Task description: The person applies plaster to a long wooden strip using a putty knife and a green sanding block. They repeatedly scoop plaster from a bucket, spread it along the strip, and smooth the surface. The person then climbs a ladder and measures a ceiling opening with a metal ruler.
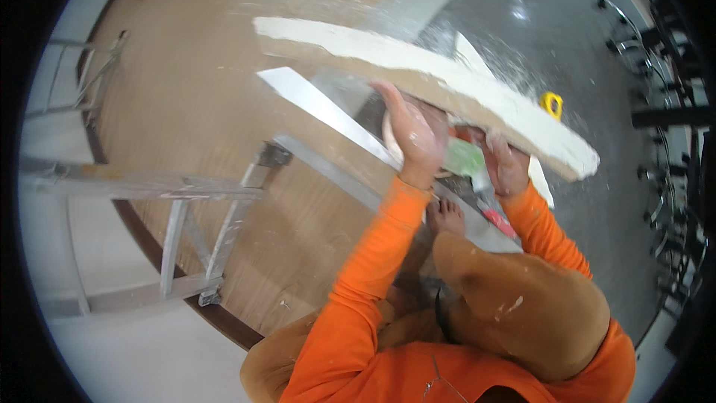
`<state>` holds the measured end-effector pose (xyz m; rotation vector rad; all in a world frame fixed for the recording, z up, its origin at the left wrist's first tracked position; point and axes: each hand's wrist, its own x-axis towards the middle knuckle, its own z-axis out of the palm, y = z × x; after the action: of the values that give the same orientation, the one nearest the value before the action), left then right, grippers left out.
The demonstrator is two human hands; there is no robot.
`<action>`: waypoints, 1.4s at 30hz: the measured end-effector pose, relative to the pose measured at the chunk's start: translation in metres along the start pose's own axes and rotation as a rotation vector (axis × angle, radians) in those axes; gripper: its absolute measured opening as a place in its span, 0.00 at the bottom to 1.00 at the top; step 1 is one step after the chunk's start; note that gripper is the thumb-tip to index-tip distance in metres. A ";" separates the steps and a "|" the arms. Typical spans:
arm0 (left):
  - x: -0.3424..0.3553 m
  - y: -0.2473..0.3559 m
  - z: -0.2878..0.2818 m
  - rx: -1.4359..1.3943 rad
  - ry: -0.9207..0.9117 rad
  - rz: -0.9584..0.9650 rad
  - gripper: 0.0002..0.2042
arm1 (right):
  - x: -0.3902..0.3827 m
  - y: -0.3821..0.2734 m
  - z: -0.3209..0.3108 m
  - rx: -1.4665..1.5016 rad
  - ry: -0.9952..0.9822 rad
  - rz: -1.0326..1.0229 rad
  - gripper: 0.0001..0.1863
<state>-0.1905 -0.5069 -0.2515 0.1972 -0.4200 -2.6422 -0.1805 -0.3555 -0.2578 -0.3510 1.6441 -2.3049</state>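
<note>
A long strip of plasterboard slants across in front of me, its broken edge white and ragged, its paper face brown. Under its near side my left hand reaches up, dusty with white, the thumb lying along the lower edge and the other fingers partly hidden in shadow. Farther right, my right hand curls its fingers at the strip's near edge. Between my hands, low down, a pale green piece shows beside a round, light-rimmed thing that I cannot make out. My foot is just below.
A white pointed strip lies left of my left hand. Beyond the board sit a yellow tape measure and white dust. A red-handled tool lies near my knee. A metal ladder stands at left; wheeled chairs line the right.
</note>
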 end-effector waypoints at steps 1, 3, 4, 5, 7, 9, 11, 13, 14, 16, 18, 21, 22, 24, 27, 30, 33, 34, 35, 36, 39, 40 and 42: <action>0.008 0.001 -0.007 -0.008 -0.033 -0.029 0.36 | 0.011 0.003 -0.009 0.020 -0.019 -0.003 0.28; 0.016 0.003 -0.021 0.036 -0.160 -0.063 0.30 | 0.028 0.006 -0.029 0.070 -0.046 -0.065 0.28; 0.018 0.000 -0.026 0.063 -0.209 -0.111 0.28 | 0.034 0.007 -0.041 0.105 -0.053 -0.121 0.28; 0.019 -0.004 -0.030 0.094 -0.257 -0.152 0.26 | 0.037 0.004 -0.057 0.059 -0.069 -0.141 0.28; 0.022 -0.017 -0.020 0.129 -0.312 -0.131 0.25 | 0.038 -0.002 -0.085 0.013 -0.093 -0.156 0.29; 0.020 -0.023 -0.014 0.192 -0.382 -0.135 0.23 | 0.038 -0.010 -0.092 0.011 -0.111 -0.149 0.31; 0.016 -0.026 -0.013 0.254 -0.429 -0.080 0.21 | 0.041 -0.008 -0.085 0.086 -0.184 -0.188 0.32; 0.016 -0.043 -0.010 0.297 -0.452 -0.058 0.23 | 0.036 -0.012 -0.096 0.083 -0.190 -0.161 0.32; 0.019 -0.041 -0.014 0.256 -0.482 -0.043 0.24 | 0.035 -0.018 -0.085 0.043 -0.168 -0.116 0.30; 0.020 -0.054 -0.019 0.169 -0.438 -0.039 0.25 | 0.036 -0.025 -0.096 -0.103 -0.132 -0.115 0.23; 0.022 -0.059 -0.024 0.221 -0.393 0.018 0.26 | 0.040 -0.032 -0.112 -0.256 -0.104 -0.112 0.20; 0.030 -0.051 -0.030 0.231 -0.307 0.028 0.24 | 0.046 -0.034 -0.138 -0.494 -0.124 -0.095 0.21; 0.032 -0.048 -0.031 0.218 -0.285 0.054 0.23 | 0.049 -0.027 -0.166 -0.667 -0.082 -0.039 0.20; 0.036 -0.040 -0.037 0.211 -0.297 0.100 0.21 | 0.034 -0.002 -0.193 -0.679 0.072 -0.013 0.16; 0.042 -0.036 -0.059 0.209 -0.365 0.078 0.17 | -0.036 0.053 -0.255 -0.889 0.222 0.221 0.08; 0.071 -0.017 -0.115 0.218 -0.323 0.137 0.14 | -0.138 0.097 -0.275 -1.444 -0.192 0.346 0.09; 0.073 0.005 -0.131 0.252 -0.362 0.163 0.12 | -0.190 0.161 -0.229 -1.405 -0.596 0.684 0.17; 0.074 0.002 -0.124 0.232 -0.398 0.139 0.11 | -0.183 0.187 -0.200 -1.445 -0.617 0.705 0.20; 0.076 -0.014 -0.113 0.228 -0.404 0.147 0.11 | -0.161 0.223 -0.177 -1.532 -0.569 0.726 0.24; 0.076 -0.031 -0.102 0.250 -0.415 0.156 0.11 | -0.146 0.266 -0.164 -1.597 -0.500 0.740 0.28; 0.082 -0.032 -0.097 0.256 -0.377 0.131 0.14 | -0.121 0.258 -0.133 -1.657 -0.516 0.632 0.25; 0.085 -0.031 -0.097 0.227 -0.361 0.100 0.15 | -0.115 0.239 -0.121 -1.673 -0.525 0.586 0.22; 0.089 -0.031 -0.085 0.025 -0.233 -0.033 0.17 | -0.110 0.223 -0.112 -1.678 -0.521 0.585 0.21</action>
<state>-0.2651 -0.5431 -0.3475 -0.0981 -0.5292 -2.7032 -0.0986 -0.2857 -0.5078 -0.5577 2.4086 -0.0106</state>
